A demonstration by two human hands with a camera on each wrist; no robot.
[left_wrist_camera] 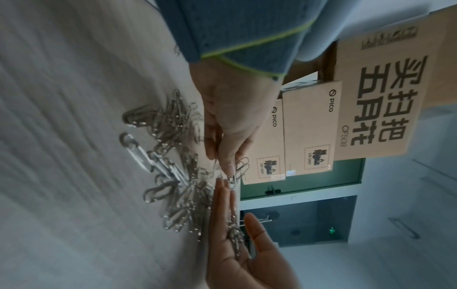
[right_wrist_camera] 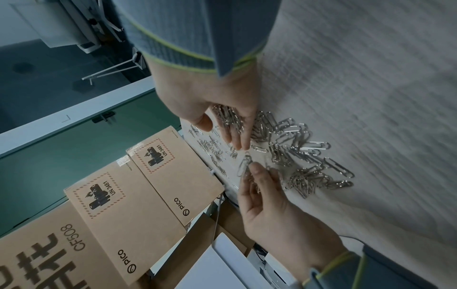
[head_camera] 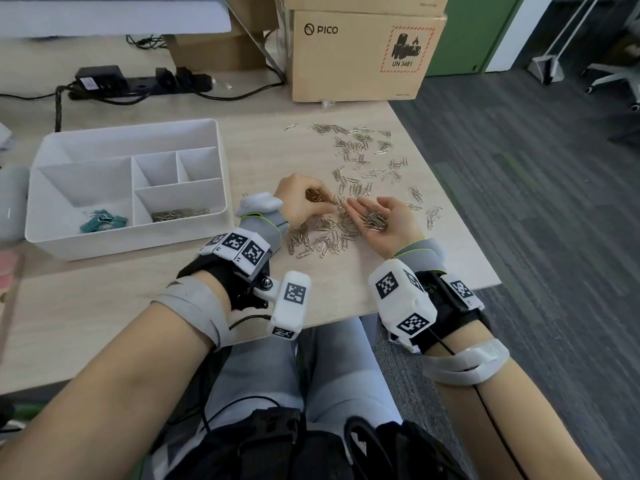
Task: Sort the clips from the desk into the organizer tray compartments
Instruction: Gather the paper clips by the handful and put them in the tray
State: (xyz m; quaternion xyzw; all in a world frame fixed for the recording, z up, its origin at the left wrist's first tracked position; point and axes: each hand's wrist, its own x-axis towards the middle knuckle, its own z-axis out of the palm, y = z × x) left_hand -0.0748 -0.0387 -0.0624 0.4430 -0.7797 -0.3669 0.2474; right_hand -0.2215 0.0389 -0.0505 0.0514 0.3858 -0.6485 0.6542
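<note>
Several silver paper clips (head_camera: 362, 157) are scattered over the desk, with a denser heap (head_camera: 320, 239) just below my hands. My left hand (head_camera: 330, 202) pinches a few paper clips (right_wrist_camera: 245, 164) between thumb and fingertips, right at the fingertips of my right hand (head_camera: 370, 211). The right hand lies palm up with relaxed fingers and carries a small pile of paper clips (head_camera: 375, 220) in its palm. The white organizer tray (head_camera: 221, 174) stands to the left. Its front right compartment holds silver paper clips (head_camera: 180, 213); its large left compartment holds teal binder clips (head_camera: 102, 220).
A PICO cardboard box (head_camera: 360, 53) stands at the desk's far right corner, more boxes (head_camera: 214, 51) behind. A black power strip with cables (head_camera: 138, 83) lies at the back. The desk's right edge (head_camera: 450, 209) runs close to the scattered clips.
</note>
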